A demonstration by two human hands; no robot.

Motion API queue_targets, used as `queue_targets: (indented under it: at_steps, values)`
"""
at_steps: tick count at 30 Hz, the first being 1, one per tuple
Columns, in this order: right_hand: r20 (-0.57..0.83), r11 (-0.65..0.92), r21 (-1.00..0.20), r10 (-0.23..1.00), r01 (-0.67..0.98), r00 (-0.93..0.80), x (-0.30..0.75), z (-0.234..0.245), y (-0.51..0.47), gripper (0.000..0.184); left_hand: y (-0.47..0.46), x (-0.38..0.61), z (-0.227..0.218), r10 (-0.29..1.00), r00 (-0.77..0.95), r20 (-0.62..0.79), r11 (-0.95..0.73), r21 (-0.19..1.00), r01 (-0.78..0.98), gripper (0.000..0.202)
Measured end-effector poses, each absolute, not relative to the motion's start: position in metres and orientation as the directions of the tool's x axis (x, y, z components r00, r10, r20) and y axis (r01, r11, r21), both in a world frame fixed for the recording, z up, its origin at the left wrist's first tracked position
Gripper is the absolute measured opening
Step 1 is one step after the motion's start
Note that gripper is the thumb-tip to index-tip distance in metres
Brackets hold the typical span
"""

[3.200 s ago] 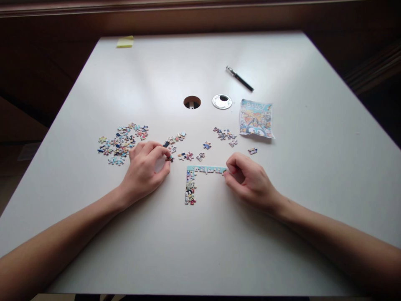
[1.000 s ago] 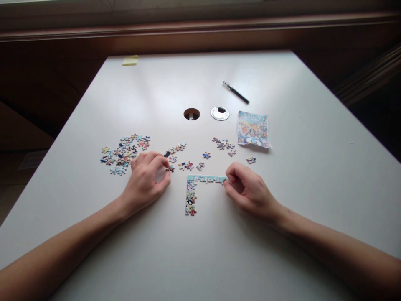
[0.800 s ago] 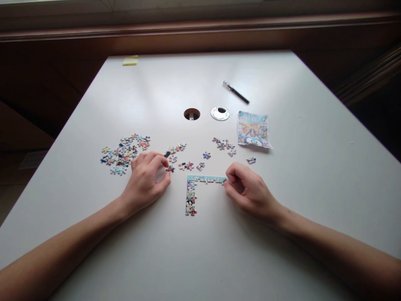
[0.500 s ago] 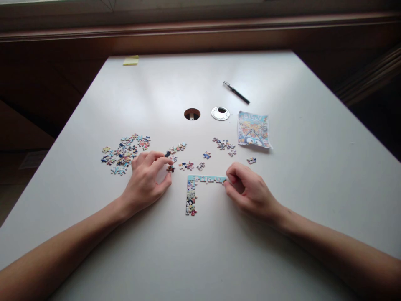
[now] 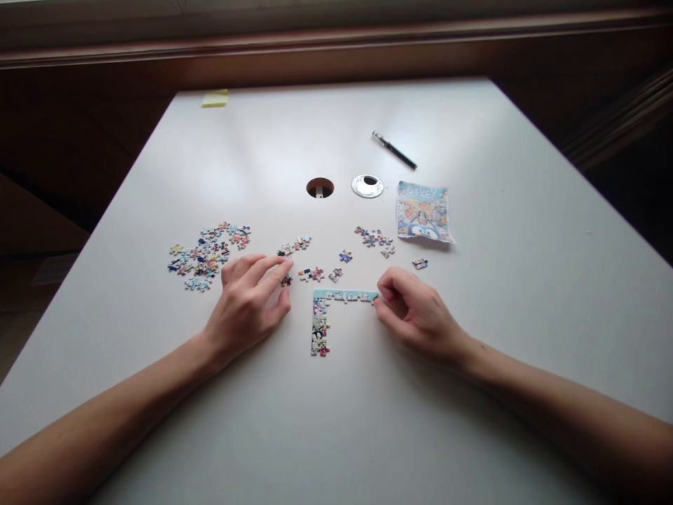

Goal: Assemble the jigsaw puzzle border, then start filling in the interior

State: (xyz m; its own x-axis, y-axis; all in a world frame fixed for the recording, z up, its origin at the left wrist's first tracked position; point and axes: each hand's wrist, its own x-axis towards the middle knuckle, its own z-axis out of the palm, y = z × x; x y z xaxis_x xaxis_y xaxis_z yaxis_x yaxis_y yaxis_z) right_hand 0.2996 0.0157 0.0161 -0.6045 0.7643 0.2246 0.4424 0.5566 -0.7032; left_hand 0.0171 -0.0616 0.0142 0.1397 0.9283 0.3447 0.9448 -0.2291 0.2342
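Observation:
An L-shaped strip of joined jigsaw pieces (image 5: 319, 326) lies on the white table, with a light blue top edge and a colourful left side. My right hand (image 5: 420, 315) is closed in a pinch at the right end of the top strip, on a puzzle piece (image 5: 376, 298) mostly hidden by the fingertips. My left hand (image 5: 252, 301) rests left of the strip, thumb and fingers apart. Its fingertips reach over a few loose pieces (image 5: 287, 280) and partly cover them. Beyond it sits a pile of loose jigsaw pieces (image 5: 202, 258).
More loose pieces (image 5: 373, 237) lie scattered above the strip. A creased picture sheet (image 5: 423, 212) is at the right, with a black pen (image 5: 394, 150) farther back. The table has a round hole (image 5: 320, 188) beside a silver ring cover (image 5: 367, 186). A yellow sticky note (image 5: 214, 98) is at the far left.
The fingers of my left hand have stretched forward a little and now cover a dark piece. My right hand keeps its pinch at the strip's end. The whole view has shifted slightly.

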Motion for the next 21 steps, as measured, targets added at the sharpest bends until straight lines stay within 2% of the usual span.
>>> queue_targets:
  at_steps: [4, 7, 11, 17, 21]
  values:
    - [0.231, 0.558, -0.699, 0.769, 0.448, -0.597, 0.299, 0.017, 0.015, 0.022, -0.063, 0.013, 0.013, 0.886, 0.07, 0.459, -0.229, 0.3, 0.926, 0.022]
    - [0.246, 0.569, -0.696, 0.763, 0.438, -0.598, 0.299, 0.017, 0.016, 0.022, -0.062, 0.011, 0.013, 0.832, 0.093, 0.547, -0.316, 0.33, 0.889, 0.017]
    - [0.267, 0.58, -0.697, 0.755, 0.421, -0.6, 0.299, 0.016, 0.017, 0.022, -0.062, 0.013, 0.015, 0.717, 0.294, 0.632, -0.567, 0.282, 0.774, 0.017]
    - [0.278, 0.585, -0.698, 0.752, 0.412, -0.598, 0.298, 0.014, 0.017, 0.023, -0.078, 0.028, 0.019, 0.572, 0.569, 0.591, -0.802, 0.255, 0.54, 0.014]
    - [0.285, 0.585, -0.7, 0.755, 0.41, -0.591, 0.298, 0.014, 0.017, 0.023, -0.091, 0.036, 0.024, 0.391, 0.721, 0.572, -0.904, 0.092, 0.417, 0.012]
